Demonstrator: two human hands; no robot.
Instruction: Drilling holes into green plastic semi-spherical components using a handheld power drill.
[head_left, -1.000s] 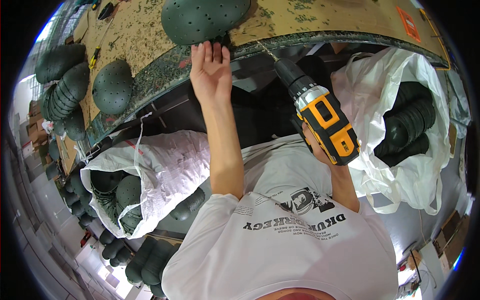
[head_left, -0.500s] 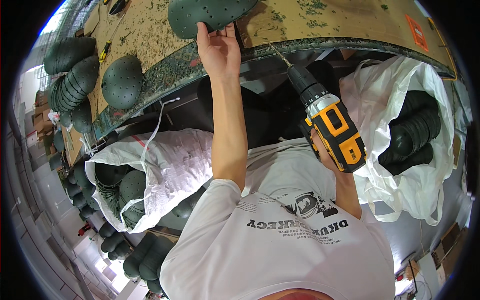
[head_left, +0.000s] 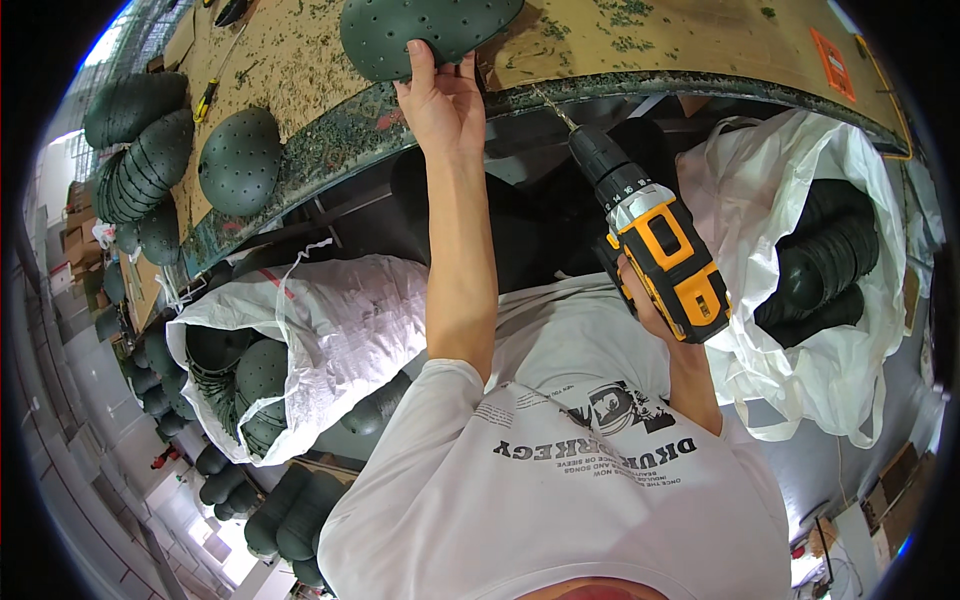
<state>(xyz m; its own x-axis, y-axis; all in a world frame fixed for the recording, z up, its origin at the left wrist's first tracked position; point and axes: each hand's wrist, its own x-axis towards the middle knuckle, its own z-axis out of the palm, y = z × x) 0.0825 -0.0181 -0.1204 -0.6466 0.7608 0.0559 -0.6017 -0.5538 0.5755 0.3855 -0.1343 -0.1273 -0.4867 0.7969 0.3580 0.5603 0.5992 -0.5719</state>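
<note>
At the top of the view a dark green curved shell (head_left: 430, 38), dotted with small holes, rests over the near side of the workbench. My left hand (head_left: 448, 112) grips its lower edge, thumb on the outer face and the other fingers partly hidden beneath. A yellow and black cordless drill (head_left: 668, 258) is in my right hand (head_left: 648, 302), fingers wrapped round its handle and mostly covered by the drill body. Its long bit (head_left: 555, 107) points up and left at the bench edge, apart from the shell. Another perforated shell (head_left: 240, 162) lies on the bench to the left.
Green shavings litter the workbench (head_left: 690, 45). Nested shells (head_left: 150, 165) are stacked at its left end, near a yellow-handled screwdriver (head_left: 206, 100). White sacks holding shells stand below, one on the left (head_left: 350, 310) and one on the right (head_left: 740, 190). An orange piece (head_left: 833, 65) lies far right.
My left thumb has moved up onto the shell's face, and the shell has shifted slightly right. The drill has stayed almost in place, its bit a little farther left.
</note>
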